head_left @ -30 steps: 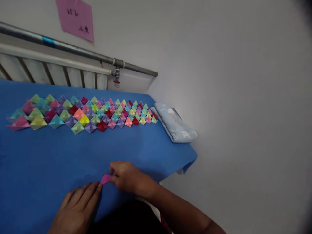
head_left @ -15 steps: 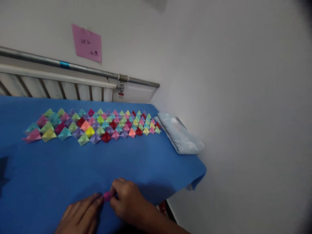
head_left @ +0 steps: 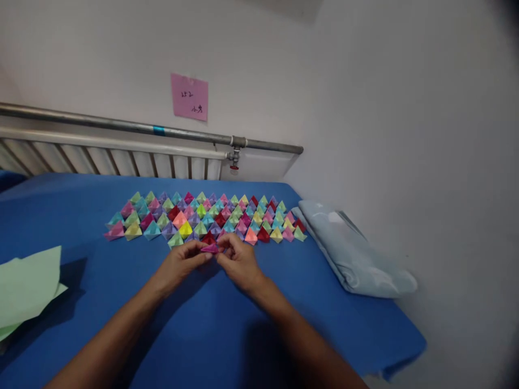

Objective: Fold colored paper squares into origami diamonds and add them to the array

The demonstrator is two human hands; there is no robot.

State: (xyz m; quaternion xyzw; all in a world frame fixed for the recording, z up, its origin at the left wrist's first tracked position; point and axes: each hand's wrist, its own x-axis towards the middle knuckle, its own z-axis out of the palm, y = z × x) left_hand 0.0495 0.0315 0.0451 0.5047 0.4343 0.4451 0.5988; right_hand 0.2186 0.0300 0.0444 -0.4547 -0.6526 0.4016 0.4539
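A small magenta folded paper boat [head_left: 210, 248] is pinched between my two hands, just in front of the near row of boats. My left hand [head_left: 184, 260] grips its left end with thumb and fingers. At its right end, my right hand [head_left: 239, 262] is closed on it in the same way. Beyond them stand several rows of small origami boats in many colours, among them a yellow boat [head_left: 185, 229], a pink boat [head_left: 114, 231] and a dark red boat [head_left: 264, 234]. My hands partly cover the front row near its middle.
The blue-covered table [head_left: 97, 281] runs up to a radiator [head_left: 141, 165] and a metal pipe [head_left: 194, 135]. Folded light blue cloth [head_left: 348, 254] lies at the right by the wall. Green paper sheets [head_left: 28, 286] are at the left edge. A pink note [head_left: 190, 97] hangs above.
Both hands have moved forward from the near part of the table to the boat rows, carrying the magenta paper. The view has shifted, bringing the green sheets into sight at left.
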